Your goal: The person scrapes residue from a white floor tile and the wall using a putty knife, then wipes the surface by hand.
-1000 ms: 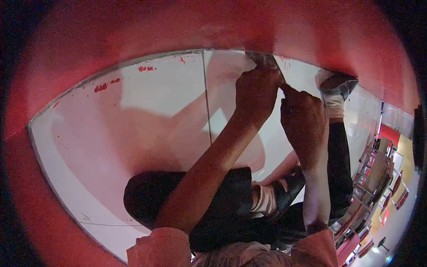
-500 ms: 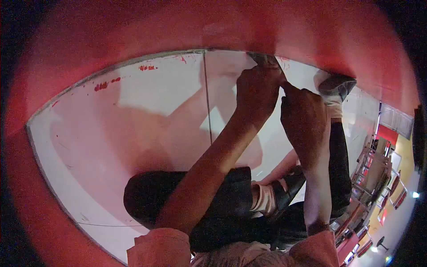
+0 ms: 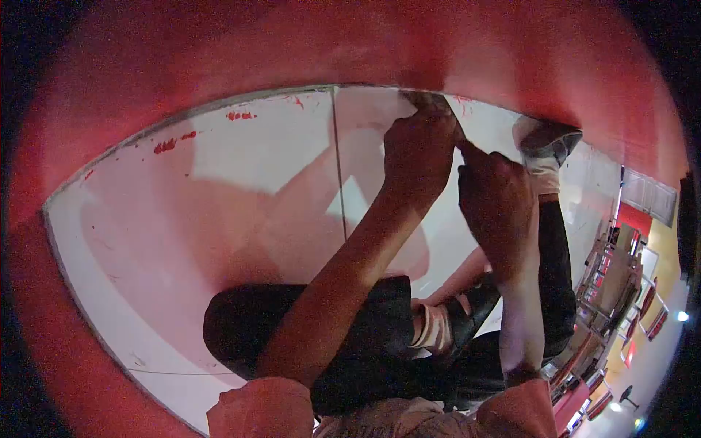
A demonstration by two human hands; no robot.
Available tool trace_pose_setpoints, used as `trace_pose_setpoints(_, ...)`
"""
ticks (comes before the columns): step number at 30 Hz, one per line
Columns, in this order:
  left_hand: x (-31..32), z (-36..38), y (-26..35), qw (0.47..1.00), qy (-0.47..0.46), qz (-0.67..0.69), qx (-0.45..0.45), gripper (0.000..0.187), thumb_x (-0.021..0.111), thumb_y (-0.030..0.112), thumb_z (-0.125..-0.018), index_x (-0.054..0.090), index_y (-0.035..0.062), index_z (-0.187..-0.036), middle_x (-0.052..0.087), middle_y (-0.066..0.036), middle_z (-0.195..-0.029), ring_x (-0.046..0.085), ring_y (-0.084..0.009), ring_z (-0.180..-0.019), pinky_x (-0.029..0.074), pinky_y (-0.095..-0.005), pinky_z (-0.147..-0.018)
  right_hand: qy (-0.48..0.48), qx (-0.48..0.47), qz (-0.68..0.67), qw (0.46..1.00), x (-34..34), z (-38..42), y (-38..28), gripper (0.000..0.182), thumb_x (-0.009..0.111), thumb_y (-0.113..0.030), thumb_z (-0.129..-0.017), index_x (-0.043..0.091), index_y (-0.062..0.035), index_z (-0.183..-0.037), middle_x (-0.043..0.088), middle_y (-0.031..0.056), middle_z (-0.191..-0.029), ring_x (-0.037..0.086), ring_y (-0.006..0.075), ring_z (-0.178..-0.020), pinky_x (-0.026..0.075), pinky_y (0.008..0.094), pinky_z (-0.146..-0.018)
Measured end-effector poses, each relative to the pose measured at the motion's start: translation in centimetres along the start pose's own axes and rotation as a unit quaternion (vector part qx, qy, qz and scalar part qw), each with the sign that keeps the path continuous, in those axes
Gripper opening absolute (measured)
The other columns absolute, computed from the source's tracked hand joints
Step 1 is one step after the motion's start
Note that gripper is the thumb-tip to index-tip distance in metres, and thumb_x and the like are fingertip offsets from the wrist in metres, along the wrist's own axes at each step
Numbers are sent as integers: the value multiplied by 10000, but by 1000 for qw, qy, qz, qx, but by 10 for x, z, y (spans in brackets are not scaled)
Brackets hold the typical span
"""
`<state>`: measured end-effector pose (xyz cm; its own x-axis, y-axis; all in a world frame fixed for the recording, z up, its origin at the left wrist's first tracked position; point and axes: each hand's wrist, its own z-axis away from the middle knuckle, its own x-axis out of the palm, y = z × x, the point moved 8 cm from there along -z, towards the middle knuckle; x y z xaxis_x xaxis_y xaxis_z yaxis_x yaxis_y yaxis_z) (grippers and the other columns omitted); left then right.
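Listing by size: one red wall (image 3: 292,44), spanning the far side and curving round to the left; one white floor (image 3: 252,142), tiled, with dark joints and a soft red cast in places; one pair of dark trousers (image 3: 387,314), legs folded, near; one group of furniture (image 3: 613,285) at right, too small and warped to tell whether any part is a container or what it bears. Right hand (image 3: 498,197): fingers mostly folded, forefinger reaching left to the tool's edge beside the other hand; whether it grips anything cannot be told. Left hand (image 3: 420,150): curled closely round the near part of a flat tool, fingertips hidden. One dark shoe (image 3: 549,139), far right, beside the wall. Flat tool (image 3: 422,97), dark, scraper-like, kind uncertain: located at the far edge of the floor, by the wall's foot, partly covered by the left hand. Handling, by judgement: light, stiff, thin, little prone to break, perhaps slick on its flat face; best held at the near end, fingers clear of the far edge. Red marks (image 3: 175,143), small, several, on the floor at far left.
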<state>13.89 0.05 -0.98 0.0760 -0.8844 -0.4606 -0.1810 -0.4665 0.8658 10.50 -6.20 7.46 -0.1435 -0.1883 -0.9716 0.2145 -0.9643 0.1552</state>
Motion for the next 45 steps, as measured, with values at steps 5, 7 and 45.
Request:
trace_pose_setpoints(5,-5,3,0,999,38,21,8,52,577,139,-792,627,145,-805,630,-118,-702,650,-316,-656,513,-450,-595,-1,-7,28,1000,-1,-2,-7,278,553,-101,-834,628,-106,-1102,625,153,-752,639,327,-695,518,448,-613)
trace_pose_setpoints(7,-7,1,3,999,28,-1,26,53,573,141,-799,622,139,-819,628,-123,-697,650,-319,-655,512,-455,-593,-4,3,27,1000,-3,1,-4,275,551,-99,-834,630,-103,-1098,625,155,-754,640,327,-696,518,446,-611)
trace_pose_setpoints(45,-5,4,8,997,16,-72,-30,73,603,30,-710,618,0,-774,630,-209,-752,676,-343,-717,558,-424,-588,-26,8,9,1000,4,5,-4,271,549,-113,-843,619,-82,-1103,602,137,-745,629,322,-641,519,430,-566)
